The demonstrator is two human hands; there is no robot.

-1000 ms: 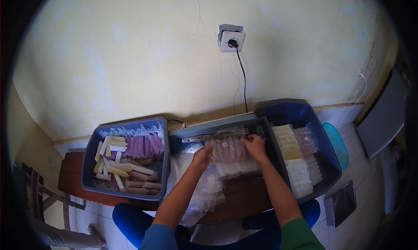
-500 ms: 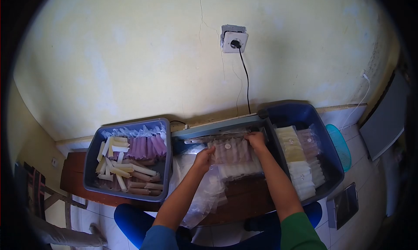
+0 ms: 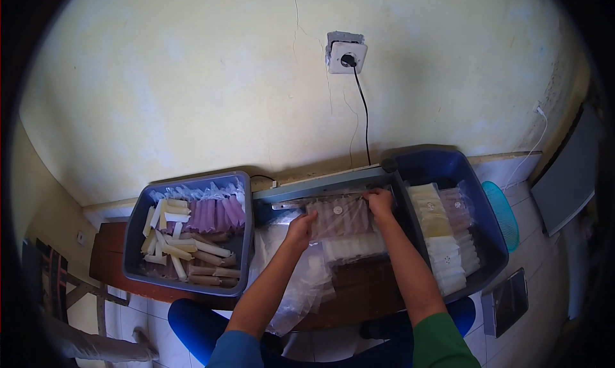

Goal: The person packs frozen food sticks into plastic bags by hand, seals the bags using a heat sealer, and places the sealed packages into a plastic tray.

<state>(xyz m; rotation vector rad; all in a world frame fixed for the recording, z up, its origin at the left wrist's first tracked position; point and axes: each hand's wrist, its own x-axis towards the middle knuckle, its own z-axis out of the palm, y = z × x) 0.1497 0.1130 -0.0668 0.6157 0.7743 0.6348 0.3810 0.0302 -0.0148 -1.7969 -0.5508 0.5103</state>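
Note:
My left hand (image 3: 299, 231) grips the left edge of a clear plastic bag of pinkish-brown ice sticks (image 3: 338, 218), which has a small round label. At the bag's upper right corner, my right hand (image 3: 379, 203) pinches the plastic. The bag lies along a grey bar-shaped machine (image 3: 301, 194), apparently a sealer, with a metal strip (image 3: 286, 205) showing beside it. Just below is a pack of white sticks (image 3: 353, 247). Loose clear plastic bags (image 3: 296, 288) spread under and beside my left forearm.
On the left, a grey-blue tub (image 3: 133, 240) holds loose cream, brown and purple sticks. A blue tub (image 3: 490, 265) at right contains labelled packs. Both flank the wooden bench (image 3: 359, 294). A black cord (image 3: 366, 121) hangs from the wall socket (image 3: 346, 58); a teal basket (image 3: 500, 214) stands far right.
My right hand has shifted slightly up and right, drawing the bag's plastic across the upper right. The label now sits slightly further right and higher. My left hand stays nearly in place.

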